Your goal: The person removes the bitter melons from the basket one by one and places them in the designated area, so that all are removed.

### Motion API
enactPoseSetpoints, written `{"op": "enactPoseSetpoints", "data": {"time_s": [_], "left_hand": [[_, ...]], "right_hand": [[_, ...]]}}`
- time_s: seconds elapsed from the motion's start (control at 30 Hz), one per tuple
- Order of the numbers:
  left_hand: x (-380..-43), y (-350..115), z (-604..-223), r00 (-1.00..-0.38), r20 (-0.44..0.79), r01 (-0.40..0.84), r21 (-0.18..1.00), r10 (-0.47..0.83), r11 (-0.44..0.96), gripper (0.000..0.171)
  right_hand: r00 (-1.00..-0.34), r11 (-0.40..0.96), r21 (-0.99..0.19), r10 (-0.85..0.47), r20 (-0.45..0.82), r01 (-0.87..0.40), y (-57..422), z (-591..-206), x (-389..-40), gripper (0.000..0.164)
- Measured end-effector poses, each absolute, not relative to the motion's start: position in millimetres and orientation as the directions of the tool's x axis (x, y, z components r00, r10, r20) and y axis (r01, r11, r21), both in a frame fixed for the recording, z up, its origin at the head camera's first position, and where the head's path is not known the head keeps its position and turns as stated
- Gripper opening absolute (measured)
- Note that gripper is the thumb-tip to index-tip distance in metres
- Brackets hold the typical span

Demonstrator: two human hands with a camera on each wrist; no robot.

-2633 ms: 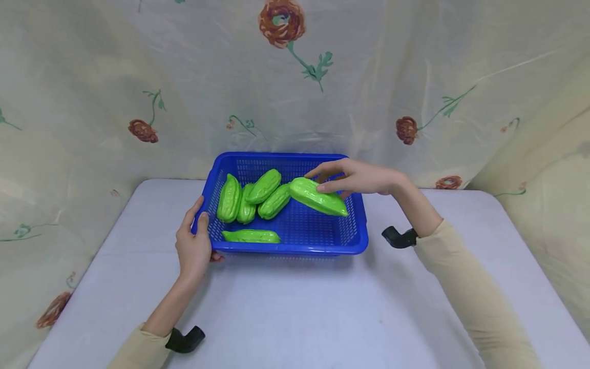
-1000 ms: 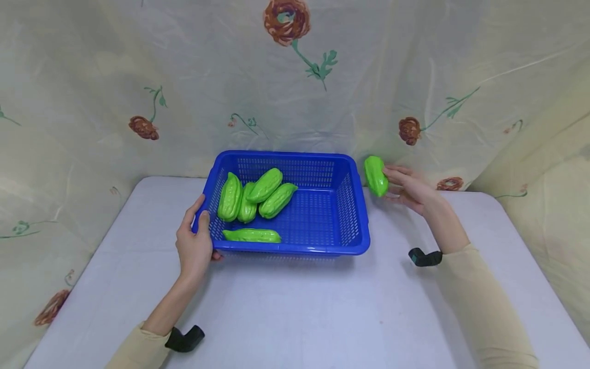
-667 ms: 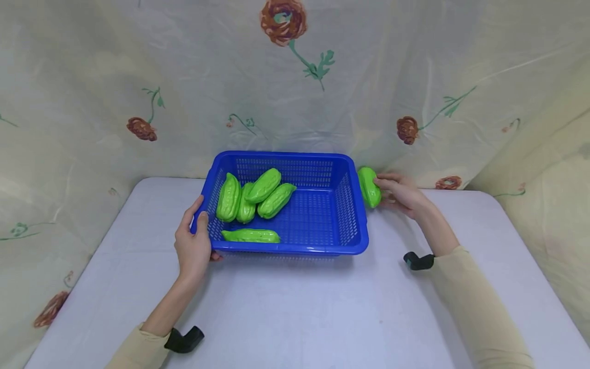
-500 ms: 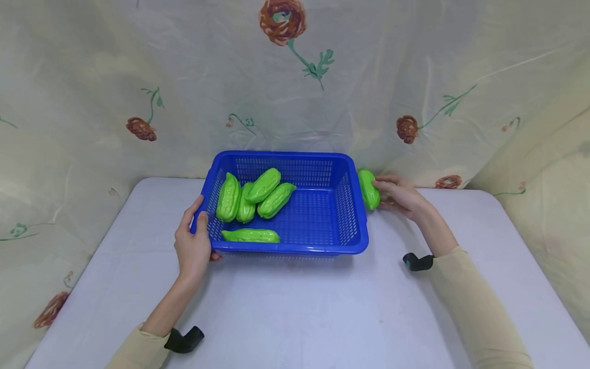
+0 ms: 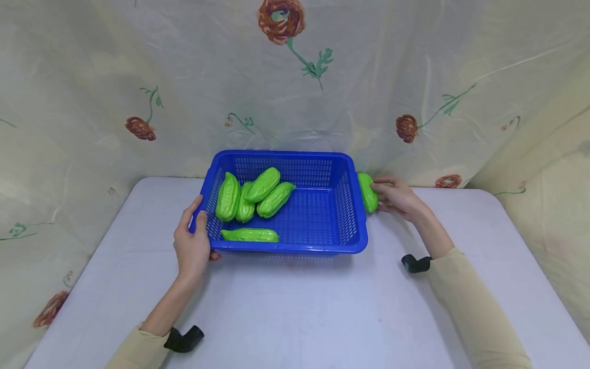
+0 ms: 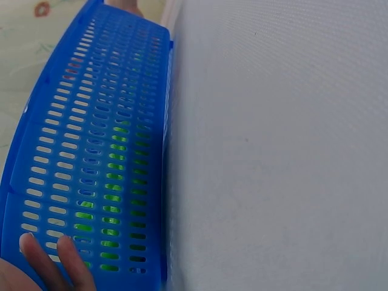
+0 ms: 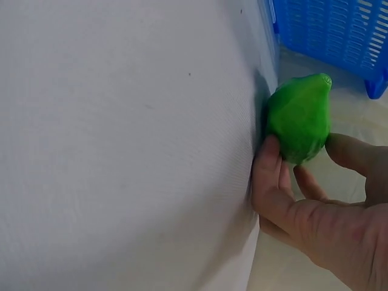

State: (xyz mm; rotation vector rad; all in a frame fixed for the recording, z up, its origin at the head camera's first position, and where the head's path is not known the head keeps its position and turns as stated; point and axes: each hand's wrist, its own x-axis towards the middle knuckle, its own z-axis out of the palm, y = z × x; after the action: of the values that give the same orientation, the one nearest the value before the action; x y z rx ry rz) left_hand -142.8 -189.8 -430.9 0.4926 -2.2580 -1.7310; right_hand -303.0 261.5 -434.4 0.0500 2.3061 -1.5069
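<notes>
A blue plastic basket (image 5: pixel 286 248) stands at the back of the table. Several bright green, ribbed bitter melons (image 5: pixel 262 185) lie in it, most bunched on the left and one along the front wall. My left hand (image 5: pixel 192 246) grips the basket's left end, thumb over the rim and fingers under it; in the left wrist view fingertips (image 6: pixel 71 260) press the slotted wall. Outside the right end, my right hand (image 5: pixel 398 197) holds one more bitter melon (image 7: pixel 298 118) between thumb and fingers, low at the table, partly hidden by the basket in the head view.
A white cloth covers the table (image 5: pixel 295 307). Behind and at both sides hangs a pale curtain (image 5: pixel 193 77) with printed flowers, close to the basket's back. Black curved pieces (image 5: pixel 184 339) sit at both cuffs.
My right hand has carried a bitter melon from over the basket out past its right end, then lowered it to the table beside the wall. The left hand has stayed on the basket.
</notes>
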Motion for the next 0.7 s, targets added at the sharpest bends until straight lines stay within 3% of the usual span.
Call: {"op": "enactPoseSetpoints", "data": {"time_s": [0.33,0.7], "left_hand": [[-142.2,-188.6,-430.3,-0.907,-0.002,-0.109,0.967,-0.422,0.230,0.044],[-142.4,-188.6,-431.1,-0.906,-0.005,-0.118,0.963,-0.424,0.241,0.044]], "right_hand": [[-0.940,0.503,-0.841,-0.146,-0.309,0.199,256.7,-428.6,-293.5,0.069],[-0.938,0.496,-0.845,-0.150,-0.311,0.201,258.0,-428.3,-292.6,0.070]]}}
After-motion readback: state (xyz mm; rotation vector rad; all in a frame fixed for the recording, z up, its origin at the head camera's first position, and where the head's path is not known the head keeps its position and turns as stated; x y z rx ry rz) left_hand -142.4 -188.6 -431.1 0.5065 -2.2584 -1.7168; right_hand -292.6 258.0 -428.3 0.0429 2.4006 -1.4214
